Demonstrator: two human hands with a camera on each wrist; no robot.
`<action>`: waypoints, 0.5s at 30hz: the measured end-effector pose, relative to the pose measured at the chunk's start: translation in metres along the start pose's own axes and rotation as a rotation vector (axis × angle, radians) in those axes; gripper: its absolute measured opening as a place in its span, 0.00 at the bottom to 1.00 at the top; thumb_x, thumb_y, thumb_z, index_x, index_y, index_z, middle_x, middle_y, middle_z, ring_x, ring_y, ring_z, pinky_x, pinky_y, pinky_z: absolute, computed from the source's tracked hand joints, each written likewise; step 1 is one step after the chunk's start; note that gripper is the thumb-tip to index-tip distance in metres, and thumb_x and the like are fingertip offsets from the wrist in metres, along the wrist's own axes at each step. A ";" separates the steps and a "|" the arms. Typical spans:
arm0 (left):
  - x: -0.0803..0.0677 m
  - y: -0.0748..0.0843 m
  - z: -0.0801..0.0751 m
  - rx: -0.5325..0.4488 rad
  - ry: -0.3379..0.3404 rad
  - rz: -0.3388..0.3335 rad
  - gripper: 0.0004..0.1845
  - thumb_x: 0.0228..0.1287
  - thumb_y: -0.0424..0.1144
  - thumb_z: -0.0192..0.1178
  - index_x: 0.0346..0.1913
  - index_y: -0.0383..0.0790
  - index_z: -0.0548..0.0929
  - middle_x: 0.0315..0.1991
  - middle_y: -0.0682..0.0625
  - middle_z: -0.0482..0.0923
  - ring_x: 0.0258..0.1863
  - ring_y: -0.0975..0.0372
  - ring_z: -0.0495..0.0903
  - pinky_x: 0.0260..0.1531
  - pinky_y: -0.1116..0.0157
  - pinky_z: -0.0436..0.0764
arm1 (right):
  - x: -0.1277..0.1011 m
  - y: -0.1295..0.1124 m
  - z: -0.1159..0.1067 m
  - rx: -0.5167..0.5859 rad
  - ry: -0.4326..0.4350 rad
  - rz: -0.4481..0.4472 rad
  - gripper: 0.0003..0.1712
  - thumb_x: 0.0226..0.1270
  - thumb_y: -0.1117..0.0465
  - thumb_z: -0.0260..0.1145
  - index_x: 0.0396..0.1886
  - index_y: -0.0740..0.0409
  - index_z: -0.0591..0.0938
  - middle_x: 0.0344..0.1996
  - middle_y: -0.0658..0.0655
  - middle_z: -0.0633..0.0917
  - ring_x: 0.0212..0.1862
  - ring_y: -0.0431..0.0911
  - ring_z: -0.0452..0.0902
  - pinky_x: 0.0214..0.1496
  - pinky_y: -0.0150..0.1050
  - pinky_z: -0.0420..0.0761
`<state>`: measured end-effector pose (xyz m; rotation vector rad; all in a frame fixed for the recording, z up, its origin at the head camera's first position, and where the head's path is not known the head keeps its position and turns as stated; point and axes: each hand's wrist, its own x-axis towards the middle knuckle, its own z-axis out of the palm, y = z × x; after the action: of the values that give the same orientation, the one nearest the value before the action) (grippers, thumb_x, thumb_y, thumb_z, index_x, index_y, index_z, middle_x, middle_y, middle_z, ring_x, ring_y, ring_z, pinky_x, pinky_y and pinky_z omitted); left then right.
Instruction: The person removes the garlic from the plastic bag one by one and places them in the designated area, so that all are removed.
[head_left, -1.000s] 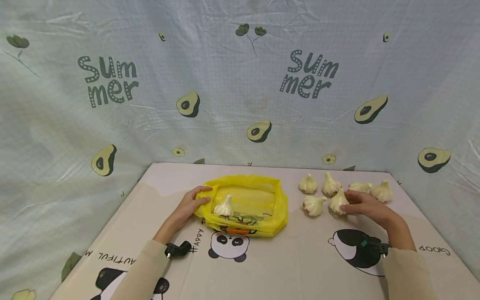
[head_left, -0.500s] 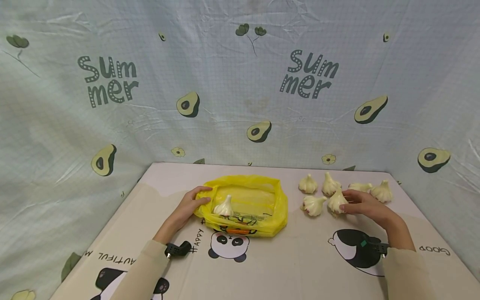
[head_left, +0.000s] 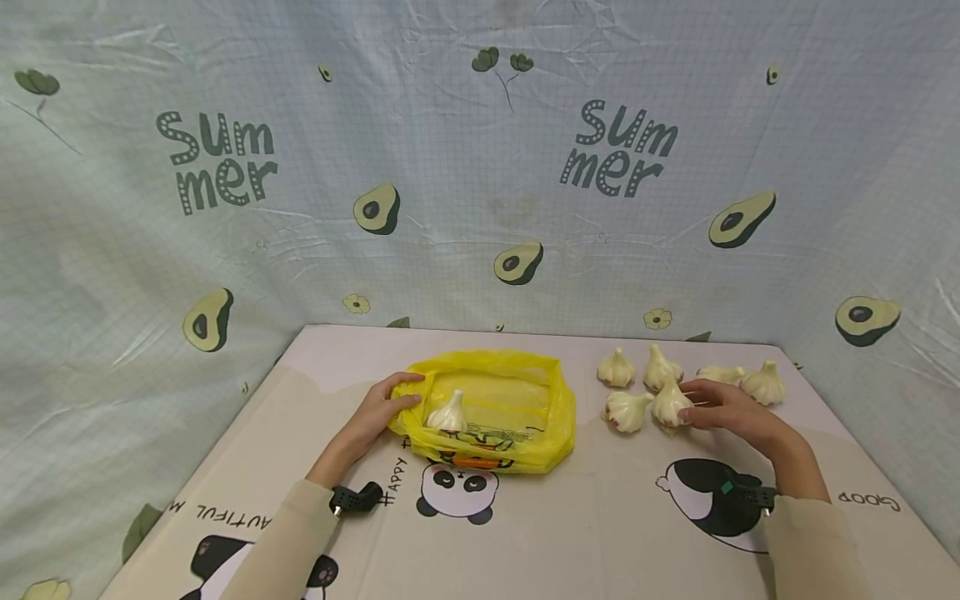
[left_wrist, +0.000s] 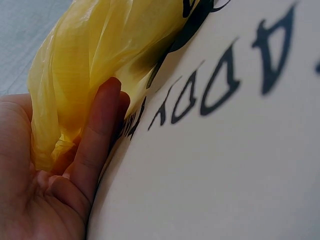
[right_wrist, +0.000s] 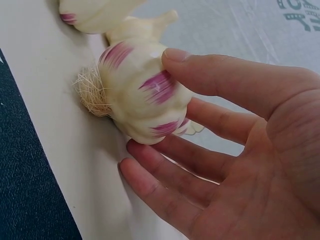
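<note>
A yellow plastic bag (head_left: pixel 558 417) lies with its mouth spread wide, and one garlic bulb (head_left: pixel 447 412) sits inside at its left. My left hand (head_left: pixel 378 408) grips the bag's left edge; in the left wrist view, yellow film (left_wrist: pixel 75 75) runs between the thumb and the fingers. On the right, my right hand (head_left: pixel 738 414) holds a garlic bulb (head_left: pixel 670 404) between thumb and fingers. Seen from the right wrist, this bulb (right_wrist: pixel 145 95) has purple streaks and a tuft of dry roots, with the thumb on its upper side and fingertips behind and below.
Several more garlic bulbs stand or lie around the right hand: one at the back left (head_left: pixel 617 367), one just behind the held bulb (head_left: pixel 660 368), one to its left (head_left: pixel 627 411) and others farther right (head_left: pixel 763 383). A printed cloth wall (head_left: pixel 450 167) closes off the back.
My right hand's garlic bulb has shifted slightly to the left, its fingers moving a little with it. The left hand and the bag have stayed still.
</note>
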<state>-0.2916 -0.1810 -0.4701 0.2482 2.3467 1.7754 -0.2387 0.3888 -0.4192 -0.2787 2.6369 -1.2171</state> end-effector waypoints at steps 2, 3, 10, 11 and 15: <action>0.000 0.000 0.000 -0.001 0.002 -0.002 0.26 0.75 0.41 0.58 0.73 0.41 0.72 0.81 0.41 0.57 0.69 0.51 0.70 0.57 0.71 0.77 | 0.000 0.000 0.000 0.004 -0.002 -0.001 0.38 0.72 0.52 0.66 0.73 0.69 0.68 0.68 0.75 0.74 0.68 0.67 0.73 0.58 0.52 0.80; 0.000 0.000 0.000 -0.002 0.002 -0.002 0.26 0.75 0.41 0.58 0.73 0.41 0.72 0.81 0.41 0.57 0.68 0.51 0.70 0.57 0.72 0.77 | 0.000 0.000 -0.001 0.007 -0.003 -0.002 0.38 0.72 0.52 0.66 0.73 0.69 0.68 0.68 0.75 0.74 0.67 0.67 0.73 0.57 0.51 0.80; 0.000 0.000 0.000 0.001 -0.002 -0.004 0.26 0.75 0.41 0.58 0.73 0.40 0.72 0.81 0.41 0.57 0.69 0.50 0.70 0.59 0.69 0.77 | 0.000 0.000 -0.002 0.021 -0.002 -0.008 0.38 0.71 0.53 0.67 0.73 0.69 0.68 0.67 0.76 0.74 0.63 0.57 0.78 0.53 0.43 0.80; 0.000 0.000 0.000 0.005 -0.002 -0.003 0.26 0.75 0.41 0.58 0.73 0.40 0.72 0.81 0.40 0.57 0.69 0.49 0.70 0.59 0.68 0.77 | 0.000 0.000 -0.002 0.026 -0.002 -0.008 0.38 0.71 0.53 0.67 0.73 0.69 0.68 0.68 0.76 0.74 0.61 0.54 0.79 0.53 0.42 0.81; 0.000 0.000 0.000 0.006 0.004 -0.013 0.26 0.75 0.41 0.58 0.72 0.42 0.72 0.81 0.42 0.57 0.69 0.50 0.70 0.60 0.67 0.77 | 0.000 0.001 -0.003 0.065 -0.007 -0.023 0.38 0.71 0.55 0.66 0.74 0.71 0.67 0.68 0.78 0.72 0.56 0.41 0.80 0.52 0.39 0.83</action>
<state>-0.2920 -0.1808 -0.4701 0.2306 2.3509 1.7653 -0.2399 0.3917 -0.4179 -0.3016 2.5897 -1.3037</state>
